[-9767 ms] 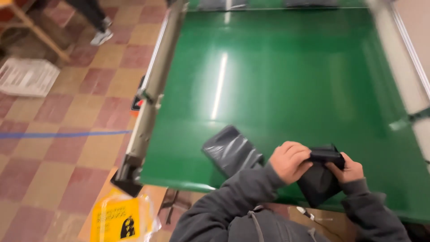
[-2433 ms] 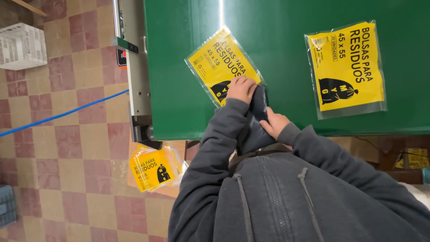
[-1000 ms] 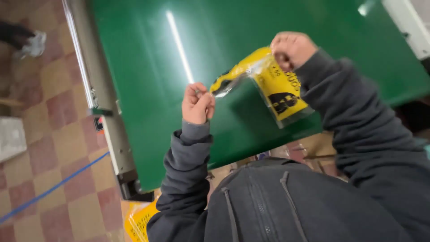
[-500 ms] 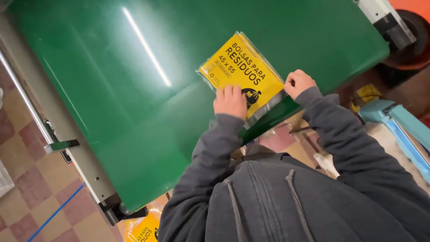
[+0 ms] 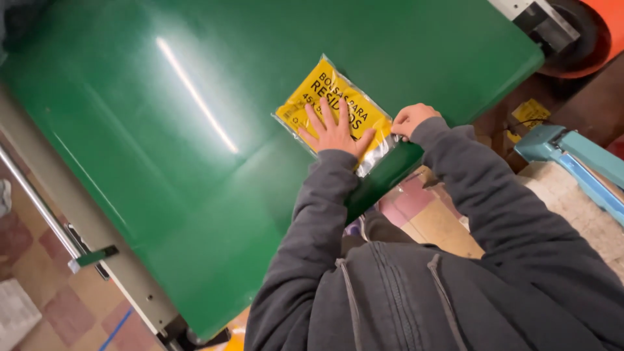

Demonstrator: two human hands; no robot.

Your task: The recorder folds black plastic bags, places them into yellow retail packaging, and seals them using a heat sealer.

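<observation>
Five spread left fingers [image 5: 323, 112] press yellow packet [image 5: 312, 91].

A single head-worn camera looks steeply down from above the person's shoulders, tilted so the green table [image 5: 195, 130] runs diagonally. It sits close, with the grey sleeves filling the lower frame and floor tiles [image 5: 39, 305] at the left.

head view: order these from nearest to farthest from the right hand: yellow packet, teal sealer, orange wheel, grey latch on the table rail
1. yellow packet, touching the right hand at its near edge
2. teal sealer, off to the right
3. orange wheel, top right corner
4. grey latch, far left on the rail
</observation>
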